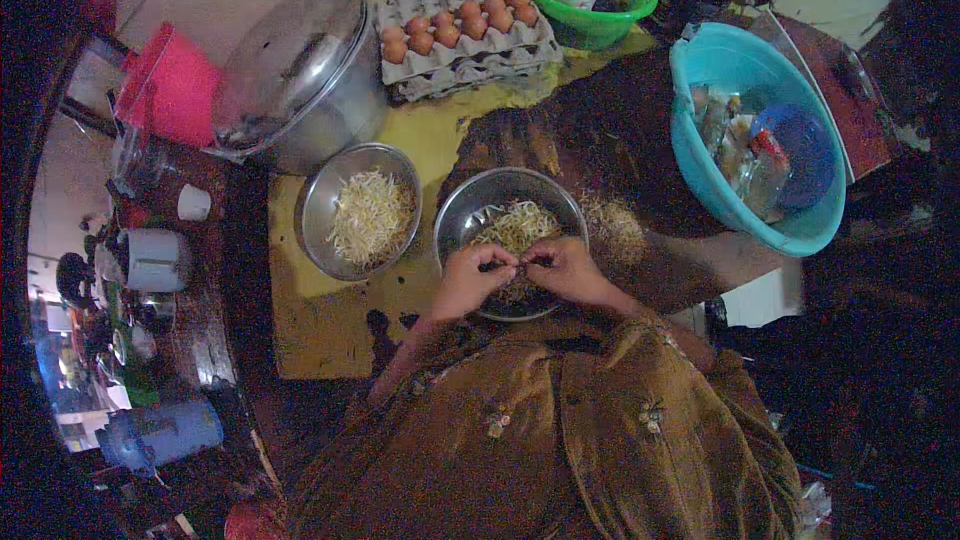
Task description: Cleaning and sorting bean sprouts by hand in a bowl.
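Bean sprouts [517, 223] lie in a round metal bowl [459, 199] in front of me. Over the bowl's near part, my left hand [480, 277] and my right hand [566, 274] meet fingertip to fingertip. Both pinch something small and thin, probably a sprout, though it is too small to tell. To the left stands a second metal bowl [309, 240] with pale bean sprouts [371, 217]. A loose heap of thin brownish scraps [615, 225] lies on the table just right of the middle bowl.
A large lidded metal pot [300, 67] stands at the back left. Beside it are stacked egg trays [480, 64] with brown eggs [472, 19]. A green plastic basin [592, 28] is behind, and a turquoise tub [701, 157] holding bags and a blue bowl [799, 150] stands at right.
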A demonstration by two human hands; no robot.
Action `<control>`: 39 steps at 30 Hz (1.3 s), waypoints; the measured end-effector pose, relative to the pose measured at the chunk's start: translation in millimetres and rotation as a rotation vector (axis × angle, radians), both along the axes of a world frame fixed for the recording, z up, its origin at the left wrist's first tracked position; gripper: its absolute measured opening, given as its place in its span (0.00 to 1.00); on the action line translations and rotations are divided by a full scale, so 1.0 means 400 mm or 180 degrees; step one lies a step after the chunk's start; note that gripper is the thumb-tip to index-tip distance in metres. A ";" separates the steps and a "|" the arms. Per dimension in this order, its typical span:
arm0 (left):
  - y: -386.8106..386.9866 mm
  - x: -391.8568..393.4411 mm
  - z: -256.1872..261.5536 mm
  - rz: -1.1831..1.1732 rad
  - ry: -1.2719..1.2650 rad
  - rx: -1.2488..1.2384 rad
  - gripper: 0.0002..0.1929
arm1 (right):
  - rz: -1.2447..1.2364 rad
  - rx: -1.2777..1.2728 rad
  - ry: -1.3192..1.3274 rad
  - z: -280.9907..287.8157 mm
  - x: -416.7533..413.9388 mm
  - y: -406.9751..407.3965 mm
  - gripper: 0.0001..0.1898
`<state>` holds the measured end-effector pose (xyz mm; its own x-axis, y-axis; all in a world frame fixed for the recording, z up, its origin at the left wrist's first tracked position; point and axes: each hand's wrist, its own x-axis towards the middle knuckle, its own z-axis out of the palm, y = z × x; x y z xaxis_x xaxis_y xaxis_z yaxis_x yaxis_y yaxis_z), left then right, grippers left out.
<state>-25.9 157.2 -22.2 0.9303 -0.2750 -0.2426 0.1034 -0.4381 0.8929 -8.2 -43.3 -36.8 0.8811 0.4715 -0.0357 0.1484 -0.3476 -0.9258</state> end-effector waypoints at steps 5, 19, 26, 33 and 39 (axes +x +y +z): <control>0.007 0.011 0.000 -0.0164 0.0332 -0.0795 0.09 | 0.0080 0.0356 0.0219 -0.014 0.003 -0.004 0.10; -0.002 0.007 -0.031 0.0453 0.1634 -0.2193 0.08 | 0.0005 0.1070 0.0526 0.046 0.007 -0.024 0.05; 0.013 0.007 -0.064 0.0775 0.1767 -0.2811 0.08 | -0.0784 0.1449 0.0966 0.054 0.010 -0.144 0.04; 0.017 0.009 -0.049 0.0706 0.1660 -0.3216 0.12 | -0.1413 0.0577 0.0716 -0.089 0.013 -0.330 0.06; 0.015 -0.001 -0.058 0.0660 0.1458 -0.3163 0.14 | -0.1531 -0.1845 -0.1572 -0.054 0.024 -0.302 0.11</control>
<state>-26.5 163.0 -45.2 0.8598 -0.3872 -0.3330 0.5012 0.5144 0.6958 1.5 -164.0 -58.6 0.9567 0.0735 0.2818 0.2008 -0.8674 -0.4553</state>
